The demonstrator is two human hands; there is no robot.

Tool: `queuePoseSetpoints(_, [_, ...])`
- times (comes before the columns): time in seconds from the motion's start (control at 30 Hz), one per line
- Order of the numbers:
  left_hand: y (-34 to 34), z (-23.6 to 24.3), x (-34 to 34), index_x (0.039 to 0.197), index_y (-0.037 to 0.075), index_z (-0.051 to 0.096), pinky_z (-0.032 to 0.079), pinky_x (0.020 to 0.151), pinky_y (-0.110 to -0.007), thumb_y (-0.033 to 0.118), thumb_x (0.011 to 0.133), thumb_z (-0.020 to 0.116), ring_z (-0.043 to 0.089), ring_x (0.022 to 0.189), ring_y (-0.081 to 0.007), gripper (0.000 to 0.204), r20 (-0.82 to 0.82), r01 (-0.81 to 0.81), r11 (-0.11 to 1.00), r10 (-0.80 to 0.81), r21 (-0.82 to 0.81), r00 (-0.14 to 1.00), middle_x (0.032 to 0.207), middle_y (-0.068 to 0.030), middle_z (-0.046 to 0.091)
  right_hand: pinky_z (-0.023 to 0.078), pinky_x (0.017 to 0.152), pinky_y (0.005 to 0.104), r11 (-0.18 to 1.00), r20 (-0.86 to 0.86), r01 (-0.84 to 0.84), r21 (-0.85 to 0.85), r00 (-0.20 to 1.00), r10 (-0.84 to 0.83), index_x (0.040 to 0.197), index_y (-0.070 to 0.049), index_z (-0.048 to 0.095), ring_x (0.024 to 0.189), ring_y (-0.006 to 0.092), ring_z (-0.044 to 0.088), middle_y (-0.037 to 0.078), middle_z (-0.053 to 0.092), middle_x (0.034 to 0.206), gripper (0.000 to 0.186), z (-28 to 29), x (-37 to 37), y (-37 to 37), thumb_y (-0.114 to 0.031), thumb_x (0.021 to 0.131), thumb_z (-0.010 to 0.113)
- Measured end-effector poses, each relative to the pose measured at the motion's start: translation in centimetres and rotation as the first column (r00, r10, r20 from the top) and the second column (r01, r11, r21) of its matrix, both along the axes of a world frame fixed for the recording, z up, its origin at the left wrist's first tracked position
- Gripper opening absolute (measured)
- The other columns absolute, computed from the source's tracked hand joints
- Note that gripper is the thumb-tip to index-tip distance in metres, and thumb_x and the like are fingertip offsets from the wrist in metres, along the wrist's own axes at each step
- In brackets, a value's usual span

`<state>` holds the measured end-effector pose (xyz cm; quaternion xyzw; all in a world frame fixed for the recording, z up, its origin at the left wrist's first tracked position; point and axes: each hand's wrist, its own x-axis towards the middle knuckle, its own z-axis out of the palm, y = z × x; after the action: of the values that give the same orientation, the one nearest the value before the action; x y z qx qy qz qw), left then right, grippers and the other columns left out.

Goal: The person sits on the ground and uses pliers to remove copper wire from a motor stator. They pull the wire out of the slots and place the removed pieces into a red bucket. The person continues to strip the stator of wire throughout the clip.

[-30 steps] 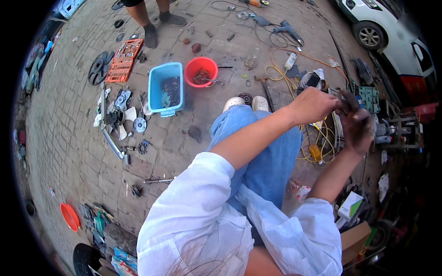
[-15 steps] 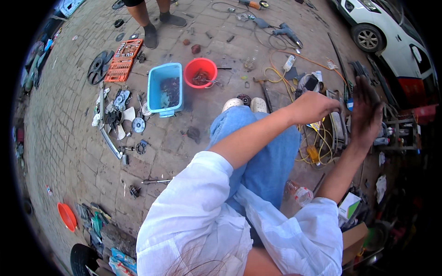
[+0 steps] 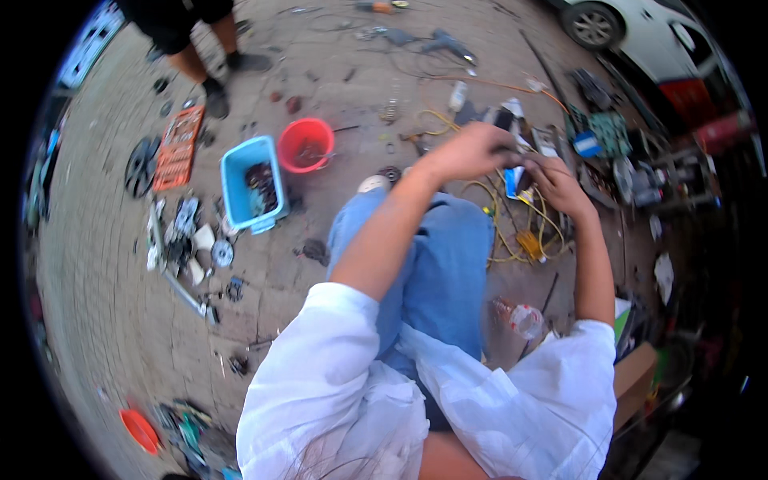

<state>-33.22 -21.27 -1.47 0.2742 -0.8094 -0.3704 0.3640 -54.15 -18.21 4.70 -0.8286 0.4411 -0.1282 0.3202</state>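
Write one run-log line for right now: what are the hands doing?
left hand: beside right hand, hold unclear | right hand: hold unclear | things: yellow block on ground | rest: blue tub, red bucket

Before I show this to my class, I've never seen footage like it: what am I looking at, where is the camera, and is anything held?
There is no machine here, only a person's two bare hands. The camera sits on that person's head and looks down; its wide fisheye lens bends straight edges. The left hand and right hand are raised, fingertips close together; blur hides whether something small is held between them. On the paved ground are a blue tub, a red bucket beside it, an orange tool case and a clear plastic bottle. Another person's legs show at upper left, a white car at upper right.
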Motion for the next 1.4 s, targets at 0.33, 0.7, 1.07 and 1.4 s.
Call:
queuePoseSetpoints(0.33, [0.6, 1.1, -1.1, 0.108, 0.004, 0.063, 0.044, 0.086, -0.029, 0.026, 0.093, 0.054, 0.056, 0.096, -0.0151, 0.029, -0.503, 0.273, 0.905, -0.078, 0.326, 0.861, 0.103, -0.0031, 0.063, 0.039, 0.048, 0.0223, 0.807, 0.27, -0.142, 0.573, 0.963, -0.023, 0.083, -0.002, 0.064, 0.053, 0.0079, 0.051, 0.006, 0.062, 0.069, 0.043, -0.6, 2.1, 1.1, -0.036, 0.099, 0.042])
queuePoseSetpoints(0.7, [-0.3, -0.2, -2.6, 0.096, -0.001, 0.063, 0.049, 0.062, -0.024, 0.029, 0.091, 0.059, 0.057, 0.073, -0.0115, 0.031, -0.613, 0.325, 0.719, 0.176, 0.614, 0.77, 0.083, -0.0072, 0.061, 0.03, 0.049, 0.0213, 0.831, 0.391, -0.154, 0.534, 0.917, -0.082, 0.089, 0.0, 0.064, 0.054, 0.0059, 0.041, -0.001, 0.047, 0.061, 0.043, -1.1, 4.3, 0.3, -0.036, 0.098, 0.043])
queuePoseSetpoints(1.07, [0.3, 0.2, -1.4, 0.107, -0.004, 0.06, 0.054, 0.066, -0.028, 0.022, 0.089, 0.062, 0.064, 0.079, -0.0172, 0.032, -0.53, 0.249, 0.709, 0.204, 0.66, 0.823, 0.094, -0.0117, 0.066, 0.032, 0.048, 0.0225, 0.818, 0.212, -0.174, 0.549, 0.975, 0.065, 0.09, -0.002, 0.065, 0.053, 0.0059, 0.043, -0.001, 0.051, 0.062, 0.04, -1.5, 4.8, -1.5, -0.036, 0.098, 0.045])
queuePoseSetpoints(1.4, [6.3, 10.0, 2.6, 0.095, 0.003, 0.064, 0.051, 0.069, -0.041, 0.013, 0.076, 0.062, 0.063, 0.081, -0.032, 0.022, -0.019, -0.461, 0.814, 0.486, -0.352, 0.874, 0.088, -0.0138, 0.065, 0.027, 0.049, 0.0237, 0.821, 0.429, 0.194, 0.537, 0.776, -0.463, 0.091, -0.001, 0.062, 0.052, 0.0073, 0.035, -0.004, 0.039, 0.056, 0.033, 0.2, 4.5, -1.8, -0.029, 0.097, 0.045])
